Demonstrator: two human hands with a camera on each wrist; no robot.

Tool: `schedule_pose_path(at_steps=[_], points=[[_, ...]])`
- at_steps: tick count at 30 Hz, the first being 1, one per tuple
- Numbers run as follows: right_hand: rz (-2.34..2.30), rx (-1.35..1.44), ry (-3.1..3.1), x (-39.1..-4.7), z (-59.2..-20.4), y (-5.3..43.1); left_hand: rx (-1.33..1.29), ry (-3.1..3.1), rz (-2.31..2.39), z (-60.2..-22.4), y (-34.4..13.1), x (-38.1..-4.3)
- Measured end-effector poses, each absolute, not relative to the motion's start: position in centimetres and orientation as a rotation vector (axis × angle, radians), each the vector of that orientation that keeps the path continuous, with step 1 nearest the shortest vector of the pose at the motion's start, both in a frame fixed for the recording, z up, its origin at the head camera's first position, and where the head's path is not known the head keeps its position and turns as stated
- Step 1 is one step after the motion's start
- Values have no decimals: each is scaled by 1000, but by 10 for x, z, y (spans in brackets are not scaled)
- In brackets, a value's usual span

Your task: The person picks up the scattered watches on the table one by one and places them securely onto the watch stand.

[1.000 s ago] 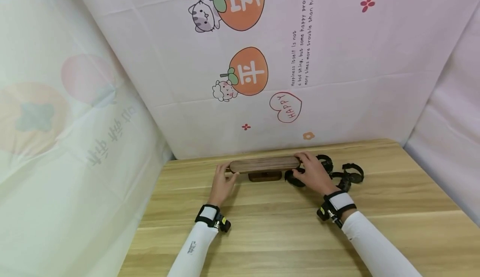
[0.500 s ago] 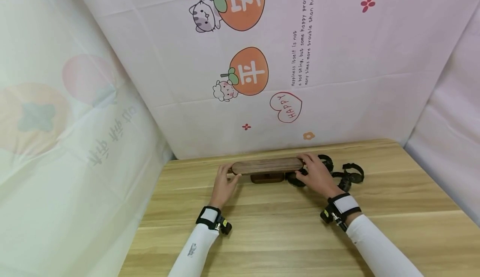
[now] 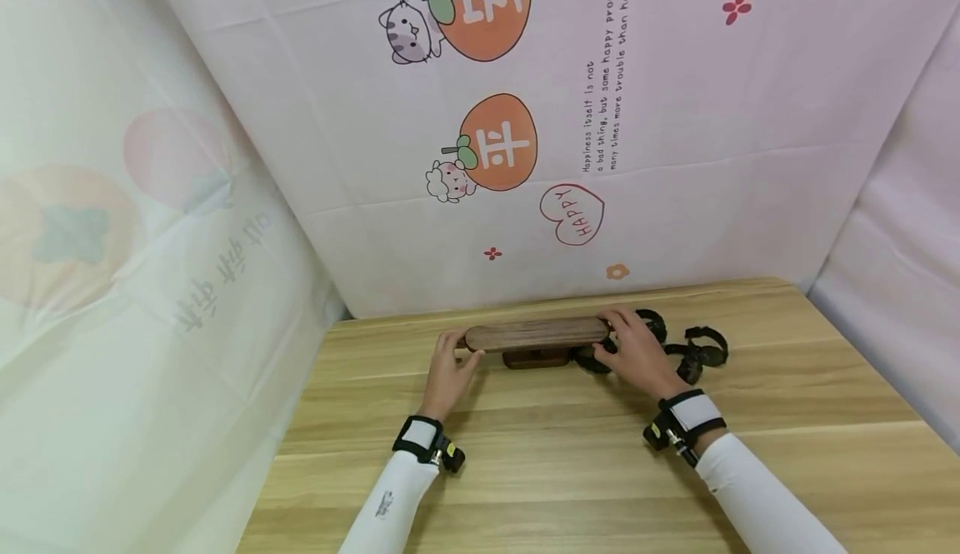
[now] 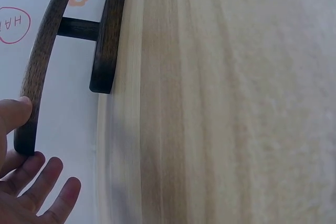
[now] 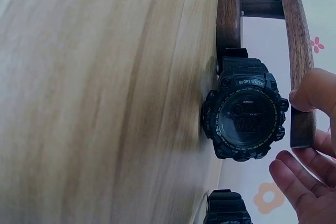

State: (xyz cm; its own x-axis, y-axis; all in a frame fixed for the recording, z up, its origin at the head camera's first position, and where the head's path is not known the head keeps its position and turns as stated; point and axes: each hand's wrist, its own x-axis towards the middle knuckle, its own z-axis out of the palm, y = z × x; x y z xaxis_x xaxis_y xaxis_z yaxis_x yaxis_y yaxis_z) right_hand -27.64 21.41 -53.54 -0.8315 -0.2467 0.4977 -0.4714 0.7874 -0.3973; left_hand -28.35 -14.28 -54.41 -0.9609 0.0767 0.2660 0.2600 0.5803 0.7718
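A dark wooden stand with a long rounded top bar (image 3: 536, 335), a short post (image 4: 79, 28) and a smaller base (image 3: 537, 359) stands near the table's back edge. My left hand (image 3: 447, 379) holds the bar's left end, thumb on one side and fingers curling under the tip. At the opposite end my right hand (image 3: 636, 356) pinches the bar between thumb and fingers. In the right wrist view a black digital sport watch (image 5: 244, 111) sits beside the base, close to my right fingers, with "SPORT WATCH" on its face. The bar hides part of the base in the head view.
More black watches (image 3: 702, 352) lie behind and to the right of my right hand; the strap of one (image 5: 227, 208) shows in the right wrist view. A printed white cloth (image 3: 420, 262) hangs behind the wood-grain table (image 3: 555, 471), with cloth at both sides too.
The stand has shifted slightly to the right and toward me, both hands moving along with it on the bar's ends. The watches at the far right stay put.
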Motion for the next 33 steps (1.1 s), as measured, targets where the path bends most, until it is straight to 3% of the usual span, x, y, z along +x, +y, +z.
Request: schedule_pose_path(at_steps=[33], points=[[833, 368, -2750, -261, -539, 216, -266, -2621, -1290, -545, -144, -283]])
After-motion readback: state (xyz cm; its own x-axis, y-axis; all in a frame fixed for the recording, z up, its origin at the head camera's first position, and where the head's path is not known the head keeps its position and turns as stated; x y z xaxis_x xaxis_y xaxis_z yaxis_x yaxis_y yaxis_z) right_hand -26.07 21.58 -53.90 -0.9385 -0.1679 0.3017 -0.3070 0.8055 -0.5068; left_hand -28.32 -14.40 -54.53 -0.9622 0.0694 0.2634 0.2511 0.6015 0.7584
